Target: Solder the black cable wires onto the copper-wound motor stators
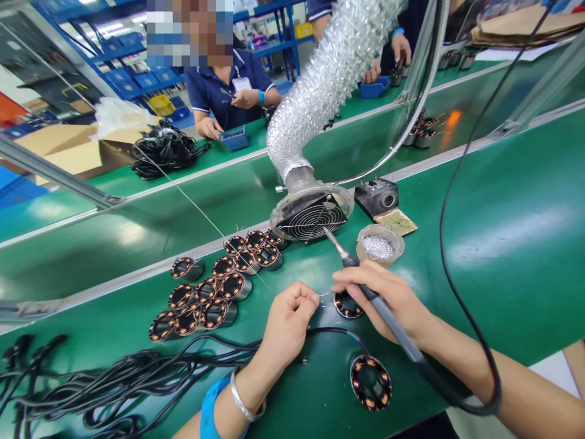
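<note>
My right hand [388, 299] grips a soldering iron [384, 311], its metal tip tilted up and to the left in front of the fan grille. Beneath that hand lies a copper-wound motor stator [348, 305], partly covered by my fingers. My left hand [295, 311] is closed in a pinch left of this stator. A thin bright strand, like solder wire [323, 295], pokes out from its fingertips. Nearer to me, a second stator [371, 383] lies with a black cable [326, 330] joined to it by thin coloured wires. A bowl of silvery bits [379, 244] stands beyond my right hand.
Several stators [205, 292] stand grouped at left. Black cables [137, 384] spread over the near left. A fume fan [313, 219] hangs from a silver duct [320, 91]; an iron holder [378, 196] sits beside it. The iron's cord [443, 231] loops at right. Across the bench, a person handles a blue tray [234, 139].
</note>
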